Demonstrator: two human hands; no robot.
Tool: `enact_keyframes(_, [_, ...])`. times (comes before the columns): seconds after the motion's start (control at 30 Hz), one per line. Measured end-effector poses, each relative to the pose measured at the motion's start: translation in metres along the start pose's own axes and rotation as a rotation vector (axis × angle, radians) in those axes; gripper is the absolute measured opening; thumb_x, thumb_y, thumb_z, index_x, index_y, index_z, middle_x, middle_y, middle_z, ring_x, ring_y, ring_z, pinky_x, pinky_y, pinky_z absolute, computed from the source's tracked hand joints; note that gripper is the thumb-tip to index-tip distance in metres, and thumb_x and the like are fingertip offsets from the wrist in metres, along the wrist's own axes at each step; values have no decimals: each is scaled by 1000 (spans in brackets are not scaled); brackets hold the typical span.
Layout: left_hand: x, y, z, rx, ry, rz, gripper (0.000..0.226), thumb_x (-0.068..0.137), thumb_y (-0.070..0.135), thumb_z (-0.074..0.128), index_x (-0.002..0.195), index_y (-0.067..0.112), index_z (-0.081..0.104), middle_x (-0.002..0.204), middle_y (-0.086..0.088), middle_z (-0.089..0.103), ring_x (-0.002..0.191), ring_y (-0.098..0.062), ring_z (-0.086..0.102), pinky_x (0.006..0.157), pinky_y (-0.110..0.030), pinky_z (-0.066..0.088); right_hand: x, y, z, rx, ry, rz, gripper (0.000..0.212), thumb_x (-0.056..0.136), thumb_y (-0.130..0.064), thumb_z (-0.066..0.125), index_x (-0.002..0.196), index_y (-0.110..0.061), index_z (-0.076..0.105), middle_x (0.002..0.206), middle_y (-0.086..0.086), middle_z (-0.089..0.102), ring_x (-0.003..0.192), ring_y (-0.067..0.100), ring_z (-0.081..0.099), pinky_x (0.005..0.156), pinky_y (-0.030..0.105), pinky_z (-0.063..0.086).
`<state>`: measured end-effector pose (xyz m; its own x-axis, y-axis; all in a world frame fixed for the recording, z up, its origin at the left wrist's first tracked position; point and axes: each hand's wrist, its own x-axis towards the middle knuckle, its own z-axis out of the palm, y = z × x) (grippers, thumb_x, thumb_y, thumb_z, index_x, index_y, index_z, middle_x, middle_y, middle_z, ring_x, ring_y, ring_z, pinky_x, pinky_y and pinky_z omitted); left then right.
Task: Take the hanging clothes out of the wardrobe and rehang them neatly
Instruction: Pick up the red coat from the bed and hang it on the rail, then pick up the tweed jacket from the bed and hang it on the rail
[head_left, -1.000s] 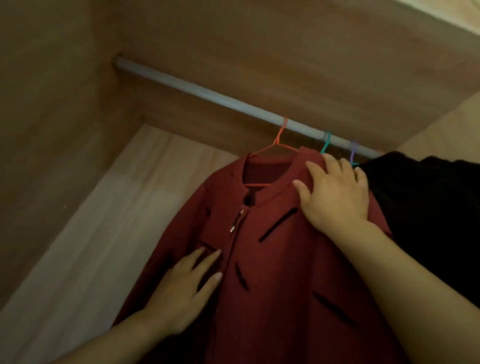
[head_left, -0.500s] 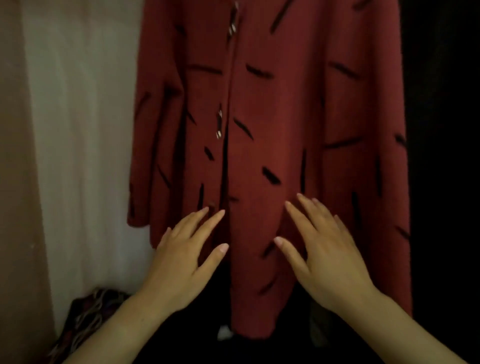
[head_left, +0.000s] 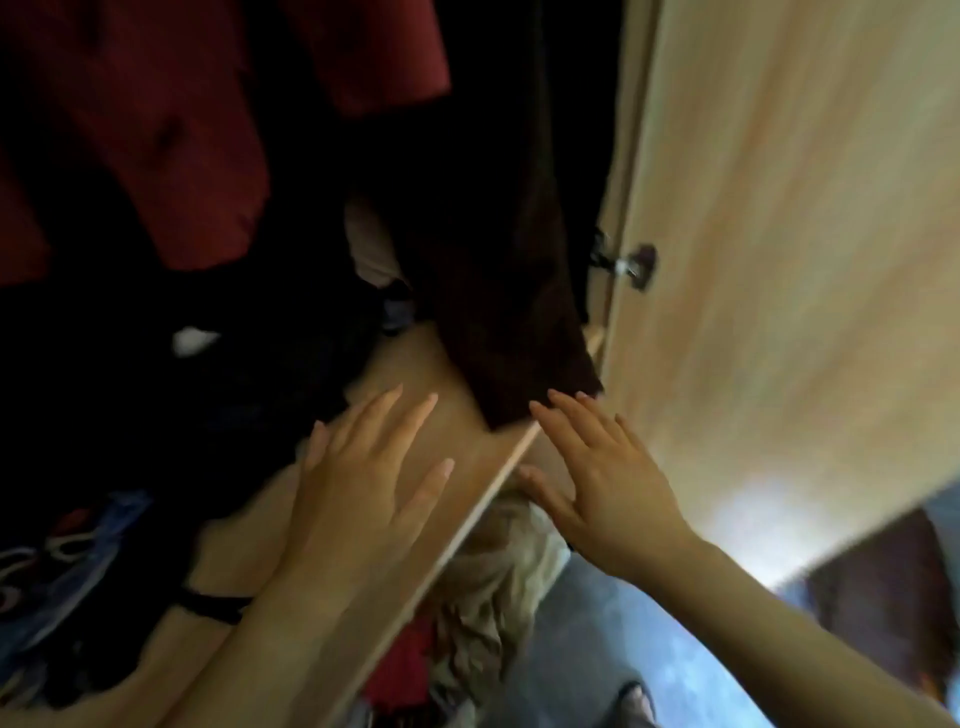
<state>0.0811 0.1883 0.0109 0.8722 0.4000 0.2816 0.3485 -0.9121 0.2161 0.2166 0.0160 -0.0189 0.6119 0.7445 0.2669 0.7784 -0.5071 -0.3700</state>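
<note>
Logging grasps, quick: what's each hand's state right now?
Left hand: open, fingers straight, holding nothing.
Right hand: open, holding nothing, near the hem of the dark garment.

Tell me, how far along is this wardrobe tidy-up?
Looks done: the red garment hangs inside. In hand: nothing gripped; the open right hand has its fingertips at the hem of the dark brown garment, the left hand open over the wardrobe floor. Left: that dark garment probably, and maybe the crumpled clothes piled at the left.

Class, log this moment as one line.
left hand: open, over light wooden wardrobe shelf | right hand: open, fingertips near hem of dark brown hanging garment | red coat: hanging
</note>
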Motion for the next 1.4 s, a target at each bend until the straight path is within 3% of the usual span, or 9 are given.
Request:
enact_keyframes(0.13, [-24, 51, 55, -113, -219, 173, 58, 89, 59, 31, 138, 29, 41, 141, -2, 46, 128, -22, 43, 102, -48, 38, -98, 48, 11, 30, -77, 243, 63, 91, -62, 25, 138, -23, 41, 143, 5, 44, 133, 30, 38, 107, 50, 30])
enact_keyframes(0.27, [-43, 113, 97, -164, -389, 252, 62, 87, 60, 28, 139, 30, 41, 145, 1, 41, 132, -21, 37, 106, -52, 31, -179, 94, -2, 57, -115, 421, 64, 91, -61, 29, 136, -18, 46, 141, 6, 46, 130, 30, 42, 103, 53, 38])
enact_keyframes(0.47, [-53, 237, 142, -211, -533, 496, 64, 87, 63, 24, 138, 30, 42, 142, 2, 43, 130, -19, 38, 107, -51, 30, -283, 162, -52, 51, 8, 669, 65, 90, -63, 31, 132, -17, 50, 137, 8, 50, 127, 29, 45, 103, 51, 37])
enact_keyframes(0.7, [-83, 455, 191, -294, -614, 828, 59, 87, 58, 31, 134, 27, 48, 138, -1, 49, 127, -22, 43, 103, -48, 37, -431, 253, -133, -2, 119, 935, 70, 89, -67, 22, 135, -21, 48, 143, 5, 45, 133, 29, 40, 107, 50, 29])
enact_keyframes(1.0, [-137, 752, 231, -459, -634, 1280, 68, 89, 66, 21, 135, 23, 47, 136, -6, 50, 125, -26, 46, 96, -53, 41, -613, 347, -247, -102, 321, 1348, 69, 89, -66, 24, 137, -21, 44, 144, 6, 44, 132, 28, 39, 106, 55, 34])
enact_keyframes(1.23, [-135, 879, 285, -426, -698, 1367, 60, 89, 61, 28, 135, 26, 44, 135, -2, 50, 124, -24, 46, 95, -53, 41, -671, 448, -294, -122, 369, 1424, 67, 89, -66, 24, 139, -24, 41, 145, 2, 42, 132, 25, 38, 108, 50, 33])
enact_keyframes(1.4, [-107, 974, 340, -387, -732, 1316, 60, 90, 60, 26, 137, 26, 41, 139, 0, 47, 127, -21, 43, 99, -52, 39, -696, 556, -341, -175, 325, 1410, 59, 91, -58, 35, 137, -22, 45, 143, 2, 44, 131, 25, 41, 108, 39, 30])
